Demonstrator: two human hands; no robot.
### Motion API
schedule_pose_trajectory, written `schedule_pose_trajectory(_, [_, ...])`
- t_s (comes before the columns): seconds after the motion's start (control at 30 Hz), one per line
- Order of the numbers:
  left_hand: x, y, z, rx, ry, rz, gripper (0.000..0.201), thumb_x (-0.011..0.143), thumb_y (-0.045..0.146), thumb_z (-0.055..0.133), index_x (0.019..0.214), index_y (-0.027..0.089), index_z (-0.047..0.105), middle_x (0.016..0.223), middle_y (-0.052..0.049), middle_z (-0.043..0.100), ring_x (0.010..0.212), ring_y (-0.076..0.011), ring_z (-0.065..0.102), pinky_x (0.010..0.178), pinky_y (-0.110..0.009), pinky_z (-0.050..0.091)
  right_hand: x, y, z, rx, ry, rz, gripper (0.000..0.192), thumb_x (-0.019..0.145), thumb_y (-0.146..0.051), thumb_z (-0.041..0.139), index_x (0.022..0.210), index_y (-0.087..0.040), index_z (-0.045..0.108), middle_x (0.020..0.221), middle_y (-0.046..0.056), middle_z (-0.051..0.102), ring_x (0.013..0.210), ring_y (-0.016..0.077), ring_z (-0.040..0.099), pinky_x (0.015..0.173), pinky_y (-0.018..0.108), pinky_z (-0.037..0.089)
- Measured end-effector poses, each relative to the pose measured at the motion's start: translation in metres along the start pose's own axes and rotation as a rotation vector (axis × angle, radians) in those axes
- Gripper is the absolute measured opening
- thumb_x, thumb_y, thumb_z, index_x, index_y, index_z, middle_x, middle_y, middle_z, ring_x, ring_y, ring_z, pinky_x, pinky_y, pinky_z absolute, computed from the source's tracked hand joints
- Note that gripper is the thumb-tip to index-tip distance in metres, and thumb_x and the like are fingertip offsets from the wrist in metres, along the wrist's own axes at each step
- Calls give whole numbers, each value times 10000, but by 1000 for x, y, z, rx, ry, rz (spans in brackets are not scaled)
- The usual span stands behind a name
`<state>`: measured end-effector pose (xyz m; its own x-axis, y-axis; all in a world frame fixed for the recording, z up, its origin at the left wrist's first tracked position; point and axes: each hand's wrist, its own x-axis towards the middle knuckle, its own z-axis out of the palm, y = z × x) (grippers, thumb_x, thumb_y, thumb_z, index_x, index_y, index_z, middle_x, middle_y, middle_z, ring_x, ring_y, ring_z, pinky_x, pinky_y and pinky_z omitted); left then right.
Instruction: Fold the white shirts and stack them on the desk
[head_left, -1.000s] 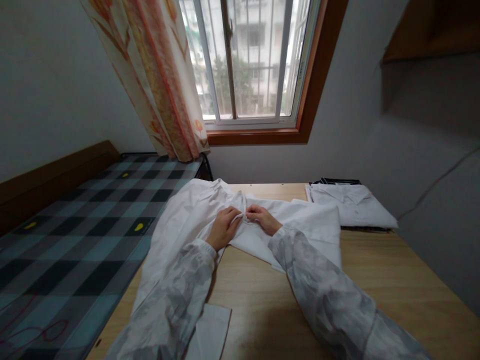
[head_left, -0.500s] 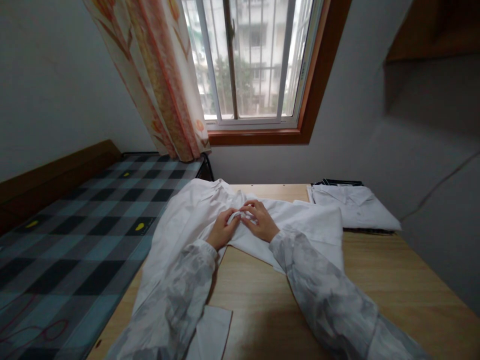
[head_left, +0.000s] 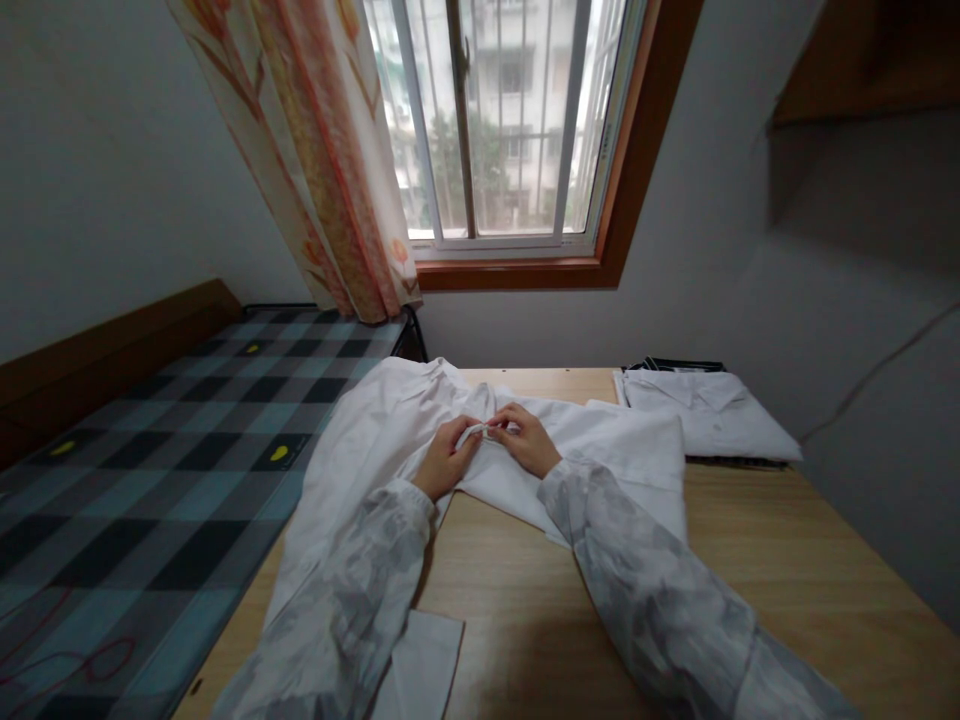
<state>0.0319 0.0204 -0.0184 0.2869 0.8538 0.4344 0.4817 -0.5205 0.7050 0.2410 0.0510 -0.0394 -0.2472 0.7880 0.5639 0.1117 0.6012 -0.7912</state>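
Note:
A white shirt [head_left: 360,430] lies spread over the wooden table, one part reaching to the right and another draping down the left side. My left hand [head_left: 448,458] is closed on a folded edge of it near the middle. Close beside it, the fingertips of my right hand [head_left: 527,440] pinch the same edge. Whether a button sits between the fingers is too small to tell. A white cuff-like end [head_left: 424,660] of cloth shows under my left forearm.
Folded white shirts [head_left: 697,410] are stacked at the table's back right, with dark cloth beneath. To the left stands a bed with a checked cover [head_left: 187,480] and a red cord [head_left: 90,660]. The wooden table [head_left: 517,600] stands below a window with a curtain [head_left: 330,200].
My right hand has shifted slightly right, its fingers drawn into a tighter pinch. My left hand and the shirt have stayed nearly the same.

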Motion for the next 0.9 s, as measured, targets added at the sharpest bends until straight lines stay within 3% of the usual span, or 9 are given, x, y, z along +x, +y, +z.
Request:
schedule_pose_trajectory(0.27, [1, 1, -1, -13, -45, -40, 319, 1057, 461, 548, 1008, 210, 740, 983, -58, 747, 963, -243, 650, 911, -357, 496, 0, 4, -7, 84, -111, 146, 244, 921, -455, 794, 1003, -225, 798, 978, 31, 748, 911, 202, 648, 847, 328, 509])
schedule_pose_trajectory(0.73, [1, -3, -2, -72, -67, -121, 326, 1013, 510, 587, 1010, 220, 735, 1011, -43, 749, 1001, -245, 647, 957, -352, 491, 0, 2, -7, -1, -66, 89, 184, 912, -416, 814, 923, -232, 814, 908, 33, 768, 875, 212, 681, 777, 323, 508])
schedule_pose_trajectory(0.9, [2, -2, -2, -102, -64, -104, 338, 1022, 523, 586, 1022, 217, 730, 1023, -48, 753, 1001, -242, 658, 956, -350, 503, 0, 3, -4, -18, 15, 14, 159, 924, -399, 813, 880, -248, 836, 873, 39, 801, 817, 225, 715, 985, 427, 559])
